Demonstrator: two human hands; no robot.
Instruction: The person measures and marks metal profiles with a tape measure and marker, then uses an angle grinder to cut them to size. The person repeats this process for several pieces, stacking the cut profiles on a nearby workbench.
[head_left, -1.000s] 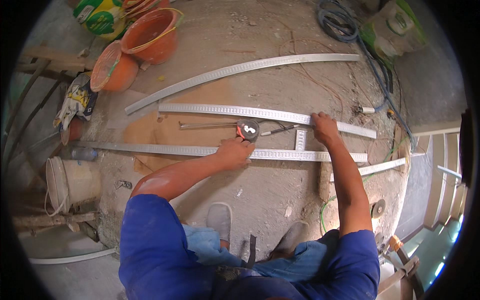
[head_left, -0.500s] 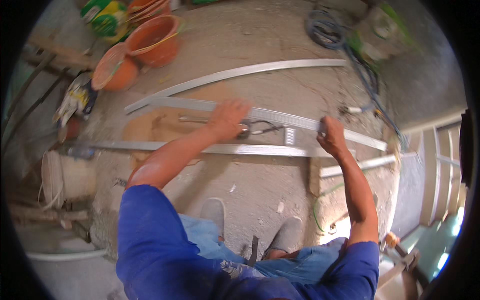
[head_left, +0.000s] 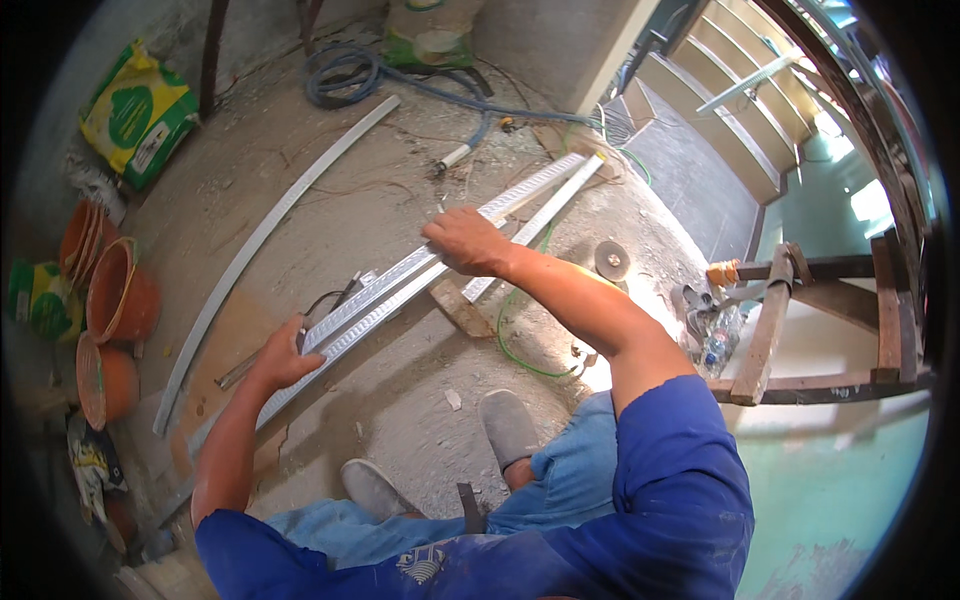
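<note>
My right hand (head_left: 468,240) is closed over a long silver perforated metal channel (head_left: 378,287), palm down. Lower along the same channel, my left hand (head_left: 283,357) grips it with the thumb on the near side. A second metal channel (head_left: 400,300) lies close alongside it, on my side. Beside my left hand a tool's rod-like handle (head_left: 236,374) shows; the rest of it is hidden. A third long metal bar (head_left: 241,260) lies apart on the dusty floor, farther left. A shorter metal piece (head_left: 540,222) lies to the right of my right hand.
A wooden block (head_left: 462,308) lies under the channels. A green cord (head_left: 510,345) and a round disc (head_left: 612,260) are on the right, near a wooden frame (head_left: 768,330). Orange buckets (head_left: 125,290) stand left; a blue hose (head_left: 345,75) coils at the back beside steps (head_left: 700,100).
My view has swung right, bringing in the steps and wooden frame. The gripped channel now lies close alongside the nearer one instead of apart from it. Both hands stay on it.
</note>
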